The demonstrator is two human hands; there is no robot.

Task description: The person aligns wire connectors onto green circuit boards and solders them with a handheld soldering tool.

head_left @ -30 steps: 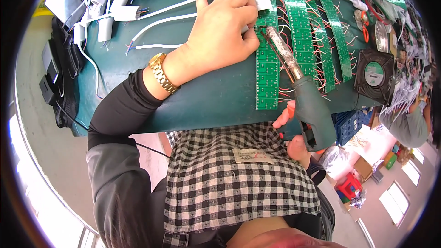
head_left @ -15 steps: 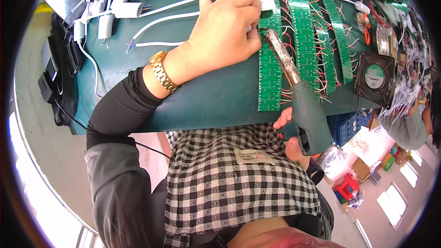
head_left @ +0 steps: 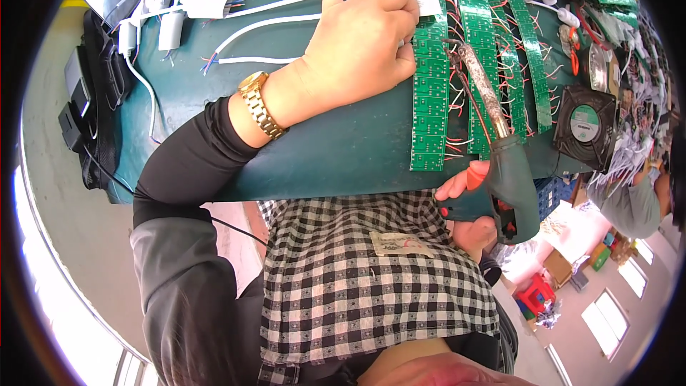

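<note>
My left hand [head_left: 364,39], with a gold watch at its wrist, rests on the bench with curled fingers closed on a white cable [head_left: 282,61]. Its fingertips are at the left edge of a green circuit board strip [head_left: 429,114], and the hand hides most of what it grips. Low on the right, my right hand [head_left: 477,231] is wrapped round the dark handle of a pistol-shaped soldering iron [head_left: 511,171]. The iron's scorched metal barrel points up and left, its tip over the right edge of that strip, apart from the left fingers.
More green board strips [head_left: 477,64] with red and white wires lie to the right. A black fan [head_left: 586,123] and orange-handled scissors [head_left: 574,61] sit beyond them. White cylindrical housings [head_left: 207,6] with cables crowd the far left. Another person's sleeve [head_left: 632,204] shows at right.
The soldering iron in my right hand has moved right, its tip leaving the spot beside my left fingertips. My left hand keeps its grip; the whole view has shifted slightly.
</note>
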